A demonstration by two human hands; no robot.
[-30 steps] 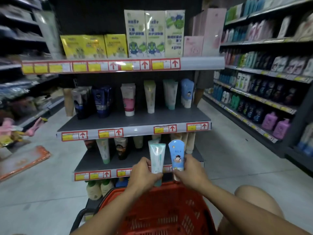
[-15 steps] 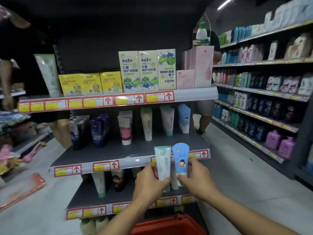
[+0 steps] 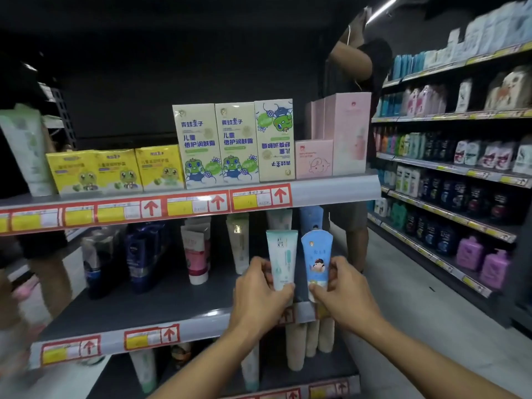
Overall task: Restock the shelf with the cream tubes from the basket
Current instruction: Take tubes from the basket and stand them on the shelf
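My left hand (image 3: 259, 298) holds a pale green cream tube (image 3: 282, 259) upright by its lower end. My right hand (image 3: 345, 295) holds a blue cream tube (image 3: 316, 260) with a cartoon child on it, also upright. Both tubes hang side by side over the right front part of the middle shelf (image 3: 161, 306). Behind them stand a green tube (image 3: 280, 220) and a blue tube (image 3: 312, 217) of the same kinds at the back of that shelf. The basket is out of view.
The middle shelf also holds a white-pink tube (image 3: 197, 254), a whitish tube (image 3: 239, 243) and dark blue tubes (image 3: 138, 254). Boxes (image 3: 218, 145) fill the top shelf. More tubes (image 3: 296, 347) stand on the lower shelf. A person (image 3: 357, 116) stands behind right; another shelf unit (image 3: 460, 174) lines the right aisle.
Both hands have risen with their tubes from above the red basket to the middle shelf. The view has tilted up, so the basket has dropped out of sight.
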